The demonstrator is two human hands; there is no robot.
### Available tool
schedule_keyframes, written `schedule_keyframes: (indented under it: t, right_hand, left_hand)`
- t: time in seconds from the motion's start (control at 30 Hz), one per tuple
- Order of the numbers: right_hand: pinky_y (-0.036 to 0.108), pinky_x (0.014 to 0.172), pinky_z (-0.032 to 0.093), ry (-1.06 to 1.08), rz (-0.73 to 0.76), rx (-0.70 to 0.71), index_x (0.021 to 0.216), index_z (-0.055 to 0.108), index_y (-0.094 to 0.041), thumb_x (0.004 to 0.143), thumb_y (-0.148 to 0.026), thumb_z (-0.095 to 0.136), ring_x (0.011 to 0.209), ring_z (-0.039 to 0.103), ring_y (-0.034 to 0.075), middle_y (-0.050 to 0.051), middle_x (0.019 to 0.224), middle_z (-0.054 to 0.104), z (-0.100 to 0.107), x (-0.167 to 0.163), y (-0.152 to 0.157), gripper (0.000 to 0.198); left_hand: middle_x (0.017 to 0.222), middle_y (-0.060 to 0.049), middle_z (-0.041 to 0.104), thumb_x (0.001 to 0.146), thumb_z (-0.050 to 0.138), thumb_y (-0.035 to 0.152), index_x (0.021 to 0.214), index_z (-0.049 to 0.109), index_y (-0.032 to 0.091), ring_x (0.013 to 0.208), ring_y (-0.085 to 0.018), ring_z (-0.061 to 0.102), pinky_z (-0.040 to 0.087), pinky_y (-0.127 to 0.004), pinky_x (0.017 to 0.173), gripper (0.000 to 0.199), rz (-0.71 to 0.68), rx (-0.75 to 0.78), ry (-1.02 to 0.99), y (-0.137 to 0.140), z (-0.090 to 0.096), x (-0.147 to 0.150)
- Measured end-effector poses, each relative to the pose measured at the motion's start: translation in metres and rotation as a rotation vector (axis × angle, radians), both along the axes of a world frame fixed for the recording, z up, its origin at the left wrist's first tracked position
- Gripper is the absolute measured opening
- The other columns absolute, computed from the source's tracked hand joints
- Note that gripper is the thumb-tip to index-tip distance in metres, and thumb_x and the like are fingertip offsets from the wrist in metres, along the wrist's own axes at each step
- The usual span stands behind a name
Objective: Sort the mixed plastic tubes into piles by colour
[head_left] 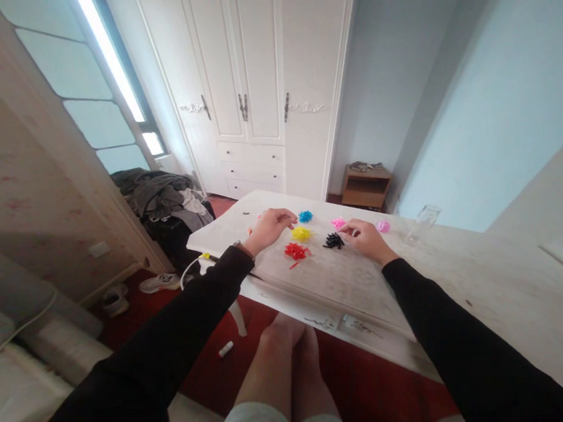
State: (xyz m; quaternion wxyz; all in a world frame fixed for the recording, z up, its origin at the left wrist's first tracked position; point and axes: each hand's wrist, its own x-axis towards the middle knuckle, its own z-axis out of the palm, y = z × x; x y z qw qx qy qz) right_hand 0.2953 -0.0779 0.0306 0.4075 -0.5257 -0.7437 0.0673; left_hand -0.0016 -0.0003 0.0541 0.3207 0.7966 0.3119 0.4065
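Note:
Small piles of thin, short coloured pieces lie on the white table [359, 283]; their exact kind is too small to tell. My left hand [274, 226] is over the yellow pile [301, 234], thumb and fingertips drawn together; whatever they pinch is too small to make out. At the edge of the black pile [333, 240] are the bent, closed fingers of my right hand [365, 237], their contents not visible. Nearer to me lies a red pile [296, 251], and farther off a blue pile [305, 216]. A pink pile [338, 223] and a lilac-pink pile [383, 226] flank my right hand. Orange pieces [250, 231] show partly behind my left hand.
A clear glass [422, 223] stands on the table's right part. A white cable [187, 271] hangs at the left edge. Beyond stand a white wardrobe [255, 59], a small wooden cabinet [367, 187] and a heap of clothes [164, 196]. Shoes [159, 283] lie on the red floor.

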Motion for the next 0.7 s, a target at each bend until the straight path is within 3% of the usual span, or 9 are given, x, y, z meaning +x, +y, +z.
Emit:
schedule_keyframes:
  t: [0.2,0.33,0.7]
  right_hand:
    - [0.032,0.067,0.050,0.122,0.065,-0.008,0.085,0.076,-0.020,0.082,-0.043,0.072,0.070,0.062,0.017,0.006,0.086,0.076,0.009,-0.018,-0.010,0.024]
    - [0.031,0.066,0.051,0.211,0.081,-0.005,0.091,0.078,-0.021,0.080,-0.044,0.075,0.068,0.062,0.016,0.005,0.087,0.077,0.009,-0.024,-0.013,0.026]
    - [0.032,0.070,0.051,0.232,0.030,0.045,0.078,0.074,-0.022,0.086,-0.046,0.067,0.072,0.064,0.019,0.004,0.078,0.075,0.019,-0.027,-0.017,0.027]
  left_hand:
    - [0.081,-0.008,0.073,0.087,0.065,0.033,0.082,0.076,0.015,0.074,-0.017,0.067,0.050,-0.027,0.070,0.022,-0.090,0.092,0.036,-0.022,0.006,0.044]
    - [0.076,-0.007,0.072,0.088,0.064,0.035,0.083,0.077,0.016,0.071,-0.017,0.066,0.050,-0.027,0.068,0.023,-0.149,0.050,0.013,-0.030,0.005,0.065]
    - [0.078,-0.006,0.072,0.089,0.062,0.039,0.079,0.074,0.016,0.070,-0.016,0.065,0.049,-0.026,0.068,0.028,-0.145,0.031,-0.020,-0.031,-0.003,0.080]
